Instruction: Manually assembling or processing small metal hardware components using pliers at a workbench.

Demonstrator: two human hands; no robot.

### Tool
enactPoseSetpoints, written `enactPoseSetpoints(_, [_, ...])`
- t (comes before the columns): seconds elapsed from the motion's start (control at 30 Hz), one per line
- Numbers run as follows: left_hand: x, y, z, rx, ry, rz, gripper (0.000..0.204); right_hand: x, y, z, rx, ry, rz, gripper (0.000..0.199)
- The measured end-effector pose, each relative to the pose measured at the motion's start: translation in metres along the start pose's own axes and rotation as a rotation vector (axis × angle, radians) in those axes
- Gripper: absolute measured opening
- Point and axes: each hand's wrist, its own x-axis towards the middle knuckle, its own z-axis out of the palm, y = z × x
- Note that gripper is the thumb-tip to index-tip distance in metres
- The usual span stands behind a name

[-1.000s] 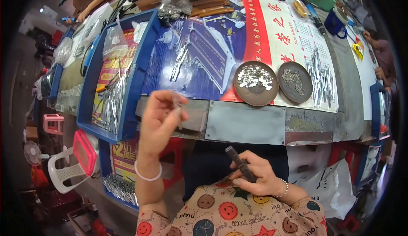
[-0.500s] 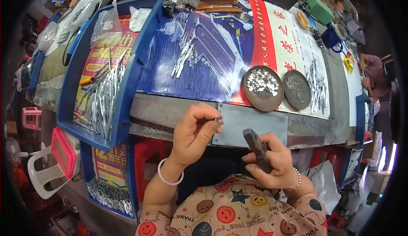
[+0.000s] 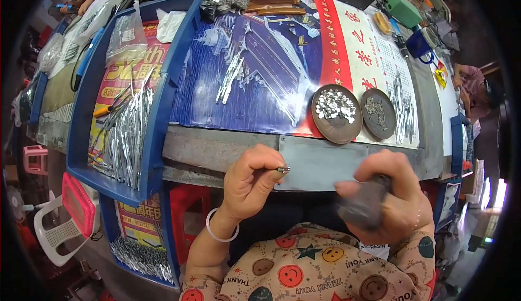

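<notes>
My left hand [image 3: 251, 180] is raised over the table's front edge, pinching a small silver metal piece [image 3: 283, 168] between thumb and forefinger. My right hand [image 3: 388, 192] is blurred with motion and grips a dark grey tool [image 3: 359, 209] close to my chest. Just beyond both hands lies a flat grey metal plate [image 3: 320, 160] on the table edge. Behind it stand two round brown dishes, one [image 3: 336, 114] with small shiny silver pieces, the other [image 3: 378, 113] with darker small parts.
A blue tray [image 3: 157, 106] to the left holds a heap of thin silver strips [image 3: 127, 133]. More strips lie on the blue-and-red printed sheet [image 3: 260, 68]. A red stool [image 3: 182, 214] and a white chair [image 3: 51, 236] stand below left. Another person [image 3: 477, 92] sits at far right.
My right hand has swung up and to the right with the dark tool and is now blurred. My left hand stays at the table edge holding the small silver piece.
</notes>
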Motion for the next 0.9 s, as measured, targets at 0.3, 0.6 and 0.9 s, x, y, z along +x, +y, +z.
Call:
enactPoseSetpoints(0.3, [0.000,-0.003,0.003,0.003,0.020,0.012,0.011,-0.001,0.000,0.006,-0.049,-0.254,0.128,0.021])
enactPoseSetpoints(0.6, [-0.015,0.014,0.014,-0.289,0.144,-0.197,0.010,-0.029,0.003,-0.003,0.109,-0.200,0.221,0.023])
enactPoseSetpoints(0.9, [-0.058,0.042,0.032,-0.648,0.260,-0.643,0.012,-0.092,-0.002,0.023,0.194,-0.478,0.216,0.035])
